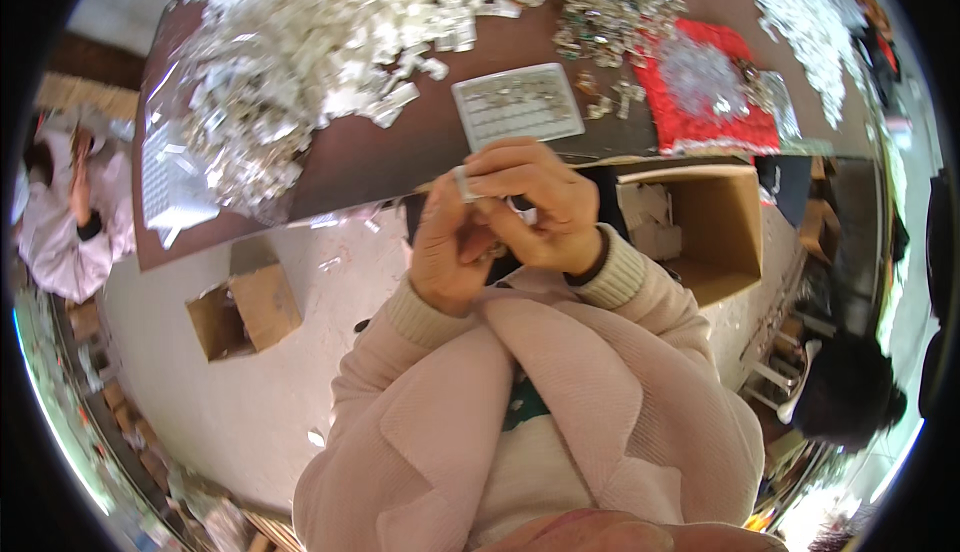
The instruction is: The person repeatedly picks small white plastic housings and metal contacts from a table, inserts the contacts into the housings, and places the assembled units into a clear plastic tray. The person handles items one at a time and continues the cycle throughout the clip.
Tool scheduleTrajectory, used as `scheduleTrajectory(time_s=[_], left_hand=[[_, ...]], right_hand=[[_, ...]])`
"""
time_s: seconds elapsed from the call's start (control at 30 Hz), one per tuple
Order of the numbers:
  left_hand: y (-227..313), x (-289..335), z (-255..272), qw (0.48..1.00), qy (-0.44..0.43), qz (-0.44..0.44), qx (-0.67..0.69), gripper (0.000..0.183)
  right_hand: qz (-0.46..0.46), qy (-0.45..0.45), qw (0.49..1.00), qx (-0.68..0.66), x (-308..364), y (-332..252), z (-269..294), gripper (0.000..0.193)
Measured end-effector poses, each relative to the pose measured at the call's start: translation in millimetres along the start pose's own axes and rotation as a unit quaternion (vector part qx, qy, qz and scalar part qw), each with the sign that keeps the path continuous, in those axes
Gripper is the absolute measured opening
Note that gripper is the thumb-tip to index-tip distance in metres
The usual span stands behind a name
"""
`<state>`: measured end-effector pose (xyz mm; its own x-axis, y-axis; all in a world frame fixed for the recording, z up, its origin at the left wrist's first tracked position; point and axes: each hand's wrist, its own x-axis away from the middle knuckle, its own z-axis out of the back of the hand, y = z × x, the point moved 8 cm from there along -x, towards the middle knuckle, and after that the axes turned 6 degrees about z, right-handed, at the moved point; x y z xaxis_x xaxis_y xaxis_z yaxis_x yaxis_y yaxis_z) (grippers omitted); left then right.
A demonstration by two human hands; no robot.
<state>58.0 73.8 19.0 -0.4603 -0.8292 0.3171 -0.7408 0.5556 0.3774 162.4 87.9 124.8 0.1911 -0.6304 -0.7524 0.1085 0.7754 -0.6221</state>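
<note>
In front of my chest, just off the table's near edge, both hands meet with fingertips together. My left hand (pixel 447 247) is closed, its thumb and fingers pressed around a small whitish piece (pixel 464 185). Curled over from the other side, my right hand (pixel 545 202) pinches close beside that piece; whatever lies between its fingertips is too small to make out. Right beyond the hands lies a flat white tray (pixel 480 137) with rows of small items in it.
Heaps of small clear packets (pixel 360 27) and metallic pieces (pixel 610 12) cover the dark table (pixel 350 167). A red bag (pixel 690 137) with clear bits lies at right. Open cardboard boxes (pixel 270 307) stand below the table. Another person (pixel 75 207) sits at far left.
</note>
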Motion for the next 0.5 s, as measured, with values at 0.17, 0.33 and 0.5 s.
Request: scheduleTrajectory(time_s=[0.17,0.33,0.5], left_hand=[[-13,-5,12,0.992,0.118,0.033,0.04,0.02],[-35,-17,5,0.992,0.101,0.07,0.007,0.022],[-32,-25,0,0.985,0.088,0.018,-0.145,0.022]], right_hand=[[0.034,-0.04,0.991,0.123,16,-7,10,0.031],[-0.006,0.016,0.993,0.114,33,5,35,0.032],[-0.02,-0.018,0.989,0.148,44,8,48,0.031]])
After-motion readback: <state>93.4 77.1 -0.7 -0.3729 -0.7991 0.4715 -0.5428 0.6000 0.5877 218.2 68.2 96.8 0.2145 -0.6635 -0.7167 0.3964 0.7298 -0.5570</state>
